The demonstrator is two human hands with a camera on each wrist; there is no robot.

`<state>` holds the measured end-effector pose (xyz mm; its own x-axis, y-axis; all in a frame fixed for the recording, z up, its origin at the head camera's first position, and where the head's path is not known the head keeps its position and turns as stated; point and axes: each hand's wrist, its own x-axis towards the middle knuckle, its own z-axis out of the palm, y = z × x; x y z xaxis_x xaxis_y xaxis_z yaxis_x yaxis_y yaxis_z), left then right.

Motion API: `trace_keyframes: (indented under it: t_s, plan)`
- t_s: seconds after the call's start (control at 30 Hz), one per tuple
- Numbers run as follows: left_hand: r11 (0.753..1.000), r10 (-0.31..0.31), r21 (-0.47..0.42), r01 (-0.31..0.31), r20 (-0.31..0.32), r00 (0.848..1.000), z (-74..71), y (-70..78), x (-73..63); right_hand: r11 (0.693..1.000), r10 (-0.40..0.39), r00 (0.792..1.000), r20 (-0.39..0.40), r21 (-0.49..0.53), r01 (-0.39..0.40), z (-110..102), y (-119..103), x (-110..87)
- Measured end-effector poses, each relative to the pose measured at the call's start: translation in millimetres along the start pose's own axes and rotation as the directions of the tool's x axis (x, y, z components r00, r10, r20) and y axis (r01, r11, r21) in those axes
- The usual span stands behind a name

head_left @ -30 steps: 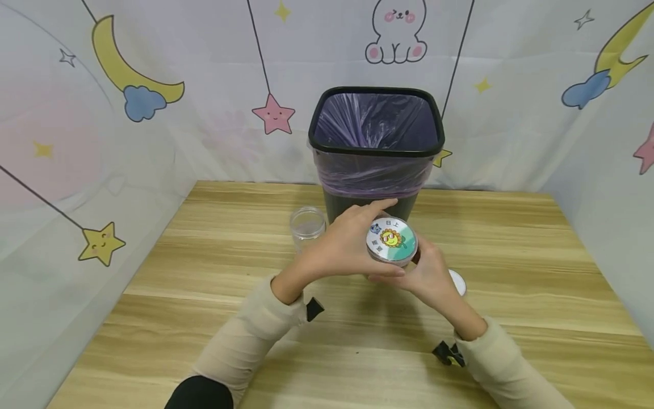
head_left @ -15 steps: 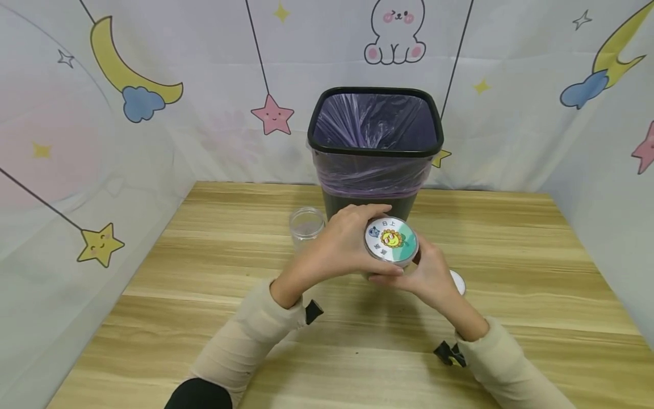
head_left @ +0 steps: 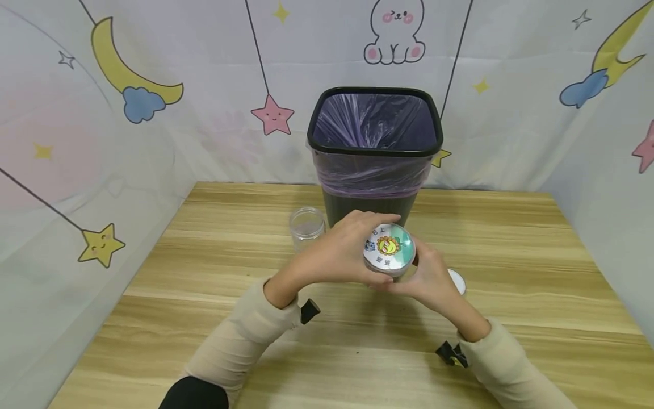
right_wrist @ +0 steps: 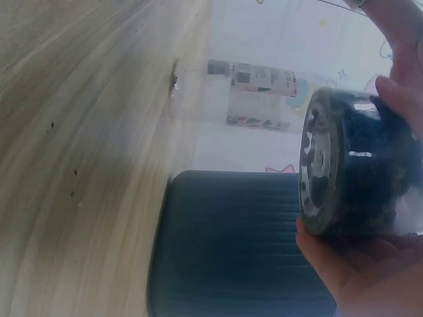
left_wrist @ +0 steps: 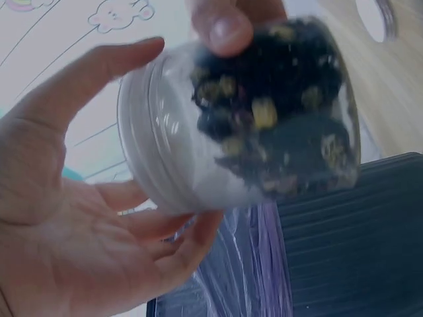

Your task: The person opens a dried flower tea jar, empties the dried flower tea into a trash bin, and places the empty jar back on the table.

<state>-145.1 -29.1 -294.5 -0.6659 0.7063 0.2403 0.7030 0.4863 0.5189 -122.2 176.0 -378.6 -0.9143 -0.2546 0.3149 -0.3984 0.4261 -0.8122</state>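
Observation:
A clear plastic jar (left_wrist: pixel 264 119) of dark dried pieces mixed with yellowish bits is between both hands. Its round lid (head_left: pixel 389 250) bears a sunflower picture on white and green, and faces up in the head view. My left hand (head_left: pixel 332 253) grips around the lid, thumb and fingers at opposite sides of its edge. Lower down, my right hand (head_left: pixel 431 278) holds the jar's body, with fingers around it in the right wrist view. The jar is held up in front of the bin, and part of its body is hidden by the hands in the head view.
A black bin (head_left: pixel 375 152) with a purple liner stands behind the hands. To its left is a clear lidless jar (head_left: pixel 301 232) with a label visible in the right wrist view. A white round lid (head_left: pixel 458 282) lies behind the right wrist. Small crumbs (right_wrist: pixel 75 173) dot the wooden table (head_left: pixel 204 318).
The lid's picture has turned counterclockwise under the left hand. Both the jar and left hand have shifted slightly toward the person; the right hand keeps its hold.

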Motion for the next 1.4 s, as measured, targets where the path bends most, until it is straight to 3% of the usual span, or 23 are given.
trace_keyframes:
  t_s: [0.1, 0.27, 0.53, 0.7, 0.83, 0.97, 1.1, 1.23, 1.4]
  plan:
    - [1.000, -0.003, -0.015, 0.003, 0.024, 1.000, -3.8, -0.8, 0.1, 1.000, -0.005, 0.999, 0.037, 0.029, 0.004, -1.4, -0.7, -0.7]
    - [1.000, -0.023, -0.018, 0.023, -0.020, 1.000, -2.7, -2.2, 1.7, 0.996, -0.032, 0.999, 0.042, 0.084, 0.028, -1.6, -0.3, -1.1]
    - [0.997, -0.064, 0.043, 0.071, -0.154, 0.986, 4.4, 3.3, 0.4, 0.995, -0.010, 0.998, -0.057, 0.099, 0.015, 5.4, -1.0, -1.1]
    - [0.988, -0.038, 0.139, 0.072, -0.230, 0.973, 10.8, 8.0, -0.4, 0.999, 0.003, 0.994, -0.113, 0.045, 0.002, 7.8, -3.9, -1.2]
    - [0.987, -0.009, 0.155, 0.037, -0.179, 0.984, 7.9, 7.4, -1.8, 1.000, 0.016, 0.996, -0.091, 0.006, -0.015, 5.5, -4.2, -1.6]
    - [0.997, -0.005, 0.079, 0.009, -0.055, 0.998, -1.3, 4.8, -2.7, 1.000, 0.008, 1.000, -0.015, 0.025, -0.007, 1.6, -3.1, -2.2]
    - [1.000, -0.008, 0.025, 0.008, 0.024, 1.000, -6.5, 1.9, -3.6, 0.998, -0.008, 0.998, 0.060, 0.059, 0.005, -1.5, -4.0, -2.2]
    - [1.000, -0.021, 0.022, 0.021, 0.011, 1.000, -5.4, 0.5, -4.1, 0.998, -0.015, 0.996, 0.089, 0.067, 0.009, -2.3, -5.0, -2.3]
    - [0.995, -0.065, 0.068, 0.070, -0.071, 0.995, -0.3, 2.1, -4.4, 0.995, -0.015, 0.997, 0.071, 0.099, 0.008, 1.6, -1.6, -1.8]
